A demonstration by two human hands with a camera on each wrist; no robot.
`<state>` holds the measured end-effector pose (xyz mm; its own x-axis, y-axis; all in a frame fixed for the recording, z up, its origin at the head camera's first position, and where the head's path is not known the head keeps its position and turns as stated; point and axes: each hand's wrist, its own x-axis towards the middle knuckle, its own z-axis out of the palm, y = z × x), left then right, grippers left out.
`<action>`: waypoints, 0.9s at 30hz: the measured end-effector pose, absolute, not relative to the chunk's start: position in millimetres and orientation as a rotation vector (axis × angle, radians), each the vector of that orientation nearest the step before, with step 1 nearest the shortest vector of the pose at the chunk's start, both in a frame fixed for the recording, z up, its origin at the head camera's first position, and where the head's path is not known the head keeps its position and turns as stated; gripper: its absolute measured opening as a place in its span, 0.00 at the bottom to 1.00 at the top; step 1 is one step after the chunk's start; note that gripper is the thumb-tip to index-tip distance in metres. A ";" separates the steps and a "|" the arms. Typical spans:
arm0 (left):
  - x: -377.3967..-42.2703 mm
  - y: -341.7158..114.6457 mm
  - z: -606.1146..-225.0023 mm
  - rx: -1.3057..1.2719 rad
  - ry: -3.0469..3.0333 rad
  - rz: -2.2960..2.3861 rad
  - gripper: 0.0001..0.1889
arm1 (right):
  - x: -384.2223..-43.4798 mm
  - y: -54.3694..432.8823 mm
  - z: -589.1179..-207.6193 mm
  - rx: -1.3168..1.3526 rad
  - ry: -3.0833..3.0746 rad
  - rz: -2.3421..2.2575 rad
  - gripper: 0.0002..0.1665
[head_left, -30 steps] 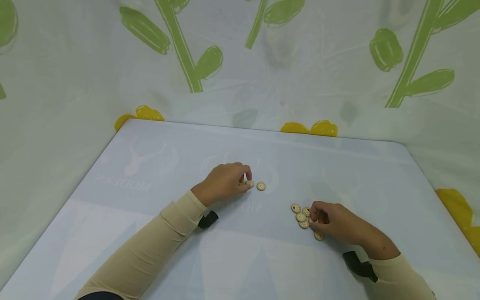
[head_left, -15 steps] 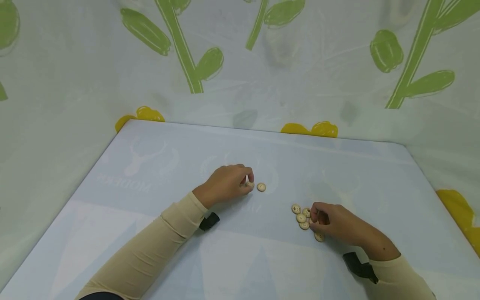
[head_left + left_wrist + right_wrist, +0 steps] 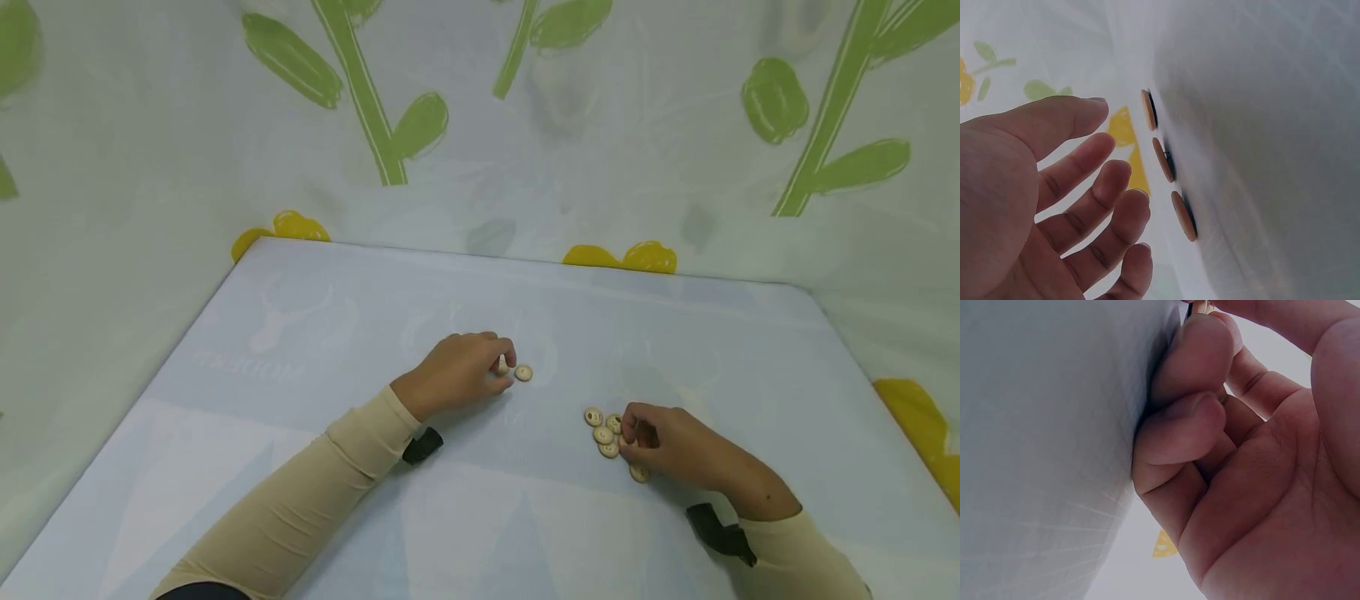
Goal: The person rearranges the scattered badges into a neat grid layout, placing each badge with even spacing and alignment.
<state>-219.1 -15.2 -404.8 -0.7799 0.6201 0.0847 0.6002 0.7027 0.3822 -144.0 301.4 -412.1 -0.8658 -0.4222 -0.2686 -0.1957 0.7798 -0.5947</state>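
Observation:
My left hand (image 3: 459, 373) hovers over small round wooden discs, thumb and fingers spread apart and holding nothing. Beside its fingertips lie a pale disc (image 3: 503, 367) and another disc (image 3: 524, 373). The left wrist view shows three discs in a row on the table, the middle disc (image 3: 1163, 160) just beyond the fingers. At a cluster of discs with dark face-like marks (image 3: 603, 435), my right hand (image 3: 678, 446) pinches a disc (image 3: 624, 441), mostly hidden by its fingertips. In the right wrist view its other fingers (image 3: 1182, 428) are curled against the tabletop.
The pale table (image 3: 480, 517) has a faint deer-head print and rounded far corners. Behind it hangs a whitish sheet (image 3: 600, 167) with green leaves and yellow flowers. One more disc (image 3: 639, 473) lies below the right hand.
My left hand has shifted slightly right, and its thumb and forefinger have parted from the disc they were at. The right hand has stayed in place at the cluster.

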 end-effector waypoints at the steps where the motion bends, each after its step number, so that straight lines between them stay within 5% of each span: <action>1: -219.0 -14.9 -404.3 1.027 2.852 0.620 0.09 | -144.0 301.4 -411.7 -0.472 2.586 -0.803 0.12; 27: -202.6 -1.5 -401.7 1.178 2.819 0.569 0.14 | -142.9 301.2 -412.8 -0.456 2.582 -0.812 0.12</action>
<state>-202.6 -1.5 -401.7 -0.7120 0.6938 0.1083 0.6815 0.6456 0.3446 -142.9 301.2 -412.8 -0.8692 -0.4146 -0.2694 -0.1859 0.7789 -0.5989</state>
